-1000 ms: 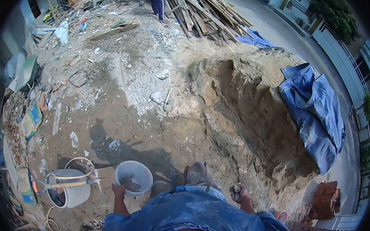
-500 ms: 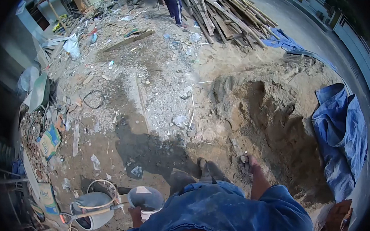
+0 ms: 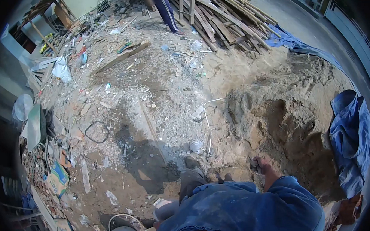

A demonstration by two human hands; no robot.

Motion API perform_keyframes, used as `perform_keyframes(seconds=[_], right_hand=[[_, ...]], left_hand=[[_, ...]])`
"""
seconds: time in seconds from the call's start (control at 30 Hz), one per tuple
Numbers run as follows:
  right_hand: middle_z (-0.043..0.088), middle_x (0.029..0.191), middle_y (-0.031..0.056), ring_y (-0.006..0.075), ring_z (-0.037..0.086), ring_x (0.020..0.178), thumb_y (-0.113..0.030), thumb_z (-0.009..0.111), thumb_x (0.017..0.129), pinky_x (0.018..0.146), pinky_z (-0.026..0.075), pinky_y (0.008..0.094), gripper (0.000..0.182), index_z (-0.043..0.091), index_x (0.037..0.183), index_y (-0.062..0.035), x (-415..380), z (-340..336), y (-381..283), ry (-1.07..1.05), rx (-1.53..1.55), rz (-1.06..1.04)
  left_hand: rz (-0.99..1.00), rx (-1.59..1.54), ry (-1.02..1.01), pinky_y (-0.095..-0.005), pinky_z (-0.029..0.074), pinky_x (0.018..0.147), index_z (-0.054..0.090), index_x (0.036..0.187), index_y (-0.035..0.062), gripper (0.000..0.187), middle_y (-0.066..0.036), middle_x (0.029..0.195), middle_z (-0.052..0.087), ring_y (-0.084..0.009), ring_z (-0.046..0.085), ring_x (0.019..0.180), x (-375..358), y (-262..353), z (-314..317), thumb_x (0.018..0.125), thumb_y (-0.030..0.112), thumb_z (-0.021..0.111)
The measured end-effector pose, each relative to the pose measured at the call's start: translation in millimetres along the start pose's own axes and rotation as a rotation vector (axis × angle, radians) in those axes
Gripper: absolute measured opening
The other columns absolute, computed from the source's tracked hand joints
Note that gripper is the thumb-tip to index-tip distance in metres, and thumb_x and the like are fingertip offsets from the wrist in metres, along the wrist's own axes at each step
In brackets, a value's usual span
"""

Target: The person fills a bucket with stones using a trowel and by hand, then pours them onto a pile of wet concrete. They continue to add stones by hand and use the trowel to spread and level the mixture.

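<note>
My right hand (image 3: 261,165) is low at the foot of a sand heap (image 3: 287,118), its fingers closed around a small dark grey tool; what tool it is I cannot make out. My blue shirt (image 3: 246,214) fills the lower frame and hides my left hand. A pale grey bucket (image 3: 164,208) peeks out at the shirt's left edge. My boot (image 3: 191,178) stands on the dirt beside it.
Another grey bucket with a hose loop (image 3: 122,228) sits at the bottom edge. A blue tarp (image 3: 354,140) lies right of the sand, red bricks (image 3: 350,210) below it. A timber pile (image 3: 226,15) and another person's legs (image 3: 164,7) are far off. Rubble and bags (image 3: 58,177) line the left.
The view has swung up and left, and the buckets have slid to the bottom edge. My left hand on the bucket rim has gone from view. My right hand stays low by the sand.
</note>
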State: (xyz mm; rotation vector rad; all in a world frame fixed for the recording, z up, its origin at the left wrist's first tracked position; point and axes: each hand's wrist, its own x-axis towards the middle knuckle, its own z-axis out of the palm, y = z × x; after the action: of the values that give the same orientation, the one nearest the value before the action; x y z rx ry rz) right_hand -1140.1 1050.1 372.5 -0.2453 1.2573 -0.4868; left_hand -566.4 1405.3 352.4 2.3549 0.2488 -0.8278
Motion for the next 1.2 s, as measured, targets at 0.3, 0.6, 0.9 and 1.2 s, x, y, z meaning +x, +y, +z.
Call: perform_keyframes(seconds=[0.3,0.6,0.9,1.2], right_hand=[[0.046,0.054,0.0014,0.0168,0.048,0.048,-0.039,0.043,0.083,0.042,0.039,0.0306,0.037,0.042,0.054,-0.0164,4.3,124.1,-114.8,-0.118,0.000,-0.016],[0.057,0.061,0.0054,0.0160,0.050,0.046,-0.039,0.043,0.082,0.038,0.034,0.0308,0.034,0.051,0.060,-0.0145,81.7,186.0,-199.0,0.046,-0.041,0.073],[0.058,0.062,0.0109,0.0195,0.055,0.045,-0.023,0.049,0.085,0.037,0.037,0.0339,0.023,0.059,0.078,-0.0034,223.6,226.7,-316.3,0.136,-0.280,0.141],[0.054,0.059,0.0069,0.0184,0.050,0.041,-0.028,0.047,0.086,0.034,0.036,0.0313,0.023,0.055,0.076,-0.0091,309.6,354.9,-557.7,-0.014,-0.302,-0.145]], left_hand=[[0.236,-0.111,-0.146,-0.0403,0.047,0.077,0.050,0.107,-0.0091,0.047,-0.021,0.100,0.058,-0.0273,0.058,0.085,105.4,242.9,23.3,0.061,-0.004,0.062],[0.416,-0.177,-0.089,-0.0385,0.047,0.084,0.048,0.117,-0.0070,0.058,-0.020,0.107,0.058,-0.0290,0.060,0.092,169.6,366.1,77.0,0.060,-0.004,0.059],[0.052,-0.100,0.050,-0.0418,0.050,0.076,0.047,0.119,-0.0046,0.060,-0.021,0.109,0.057,-0.0304,0.060,0.087,138.0,379.3,128.0,0.061,-0.007,0.062],[-0.050,-0.099,0.061,-0.0408,0.049,0.079,0.050,0.118,-0.0042,0.058,-0.019,0.109,0.058,-0.0298,0.060,0.089,127.1,486.8,164.5,0.062,-0.006,0.063]])
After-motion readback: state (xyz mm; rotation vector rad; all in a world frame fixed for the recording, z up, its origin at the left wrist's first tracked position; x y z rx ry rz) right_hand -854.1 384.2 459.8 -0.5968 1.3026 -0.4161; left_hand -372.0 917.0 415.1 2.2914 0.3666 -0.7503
